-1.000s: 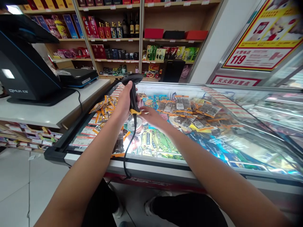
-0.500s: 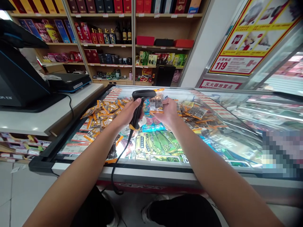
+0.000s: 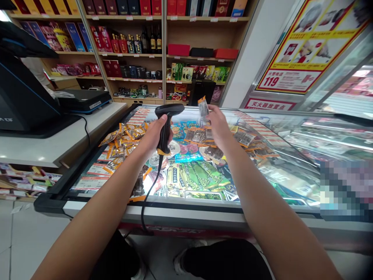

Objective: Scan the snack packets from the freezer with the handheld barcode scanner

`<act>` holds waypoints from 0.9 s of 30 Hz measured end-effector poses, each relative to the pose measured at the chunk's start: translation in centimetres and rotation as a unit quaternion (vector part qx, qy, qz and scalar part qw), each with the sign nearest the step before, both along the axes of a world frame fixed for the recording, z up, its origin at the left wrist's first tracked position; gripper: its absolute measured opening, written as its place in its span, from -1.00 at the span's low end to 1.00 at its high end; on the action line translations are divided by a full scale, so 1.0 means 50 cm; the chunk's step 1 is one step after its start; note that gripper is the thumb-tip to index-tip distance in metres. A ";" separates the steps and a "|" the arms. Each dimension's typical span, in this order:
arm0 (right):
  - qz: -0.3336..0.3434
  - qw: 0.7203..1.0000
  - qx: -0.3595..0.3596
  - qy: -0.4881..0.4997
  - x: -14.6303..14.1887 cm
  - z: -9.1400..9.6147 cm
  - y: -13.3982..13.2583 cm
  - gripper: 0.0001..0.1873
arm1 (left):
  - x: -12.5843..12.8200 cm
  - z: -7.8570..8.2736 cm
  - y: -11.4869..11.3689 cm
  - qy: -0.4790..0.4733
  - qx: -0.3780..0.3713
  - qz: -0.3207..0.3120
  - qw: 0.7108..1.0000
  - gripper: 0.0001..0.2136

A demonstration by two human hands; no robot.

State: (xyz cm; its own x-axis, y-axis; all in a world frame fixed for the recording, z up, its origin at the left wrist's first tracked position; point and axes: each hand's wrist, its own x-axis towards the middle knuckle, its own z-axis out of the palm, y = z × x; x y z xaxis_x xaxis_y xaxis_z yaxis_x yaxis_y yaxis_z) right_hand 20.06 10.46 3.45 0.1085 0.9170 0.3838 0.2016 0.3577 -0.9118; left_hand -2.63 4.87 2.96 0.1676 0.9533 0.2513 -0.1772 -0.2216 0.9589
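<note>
My left hand (image 3: 157, 134) is wrapped round the handle of a black barcode scanner (image 3: 166, 124), its head pointing right. A black cable (image 3: 154, 182) runs from the handle down over the freezer's front edge. To the right, my right hand (image 3: 218, 123) grips a small snack packet (image 3: 203, 111) with orange ends, tilted upright and apart from the scanner. Below that hand lie more orange-edged packets (image 3: 199, 135) on the freezer's glass top. A larger pile of similar packets (image 3: 125, 142) lies left of my left hand.
The chest freezer (image 3: 186, 208) stands right in front of me, with green bags (image 3: 201, 175) under its glass. On the left, a counter (image 3: 35, 149) carries a scale (image 3: 84, 100). Stocked shelves (image 3: 125, 55) line the back. A poster (image 3: 309, 46) hangs at the right.
My right hand has moved up and right with the packet, turning it from facing me to a tilted, narrower view. The scanner has shifted slightly left and up in my left hand.
</note>
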 end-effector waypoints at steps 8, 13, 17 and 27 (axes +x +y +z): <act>-0.250 0.824 -0.208 -0.465 0.110 -0.010 0.011 -0.33 | -0.008 0.026 -0.003 -0.065 -0.045 0.109 0.991 -0.49; -0.271 0.826 -0.130 -0.477 0.080 -0.007 0.005 -0.34 | -0.019 0.037 -0.004 -0.070 -0.040 0.140 0.987 -0.53; -0.096 0.909 0.094 -0.394 -0.027 -0.014 -0.048 -0.63 | -0.027 0.043 -0.008 -0.064 -0.033 0.151 0.986 -0.54; 0.322 0.911 0.014 -0.258 -0.277 -0.138 -0.187 -0.49 | -0.036 0.046 -0.012 -0.048 0.012 0.144 0.988 -0.46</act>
